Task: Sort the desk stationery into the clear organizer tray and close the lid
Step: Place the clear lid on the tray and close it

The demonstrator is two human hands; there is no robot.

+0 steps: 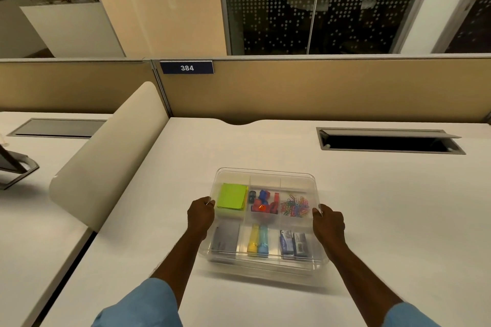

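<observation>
A clear organizer tray (265, 175) sits on the white desk with its clear lid over it. Through the lid I see green sticky notes (232, 196), red and blue binder clips (263, 203), coloured paper clips (295, 206), a grey pad (225, 237), a yellow and a teal highlighter (257, 240) and blue staple boxes (293, 243). My left hand (200, 216) grips the lid's left edge. My right hand (328, 225) grips its right edge.
An open cable hatch (389, 142) lies in the desk at the back right. A beige divider panel (106, 162) stands to the left. A tan partition (318, 87) with a "384" label closes the back. A grey stand (16, 167) sits on the neighbouring desk.
</observation>
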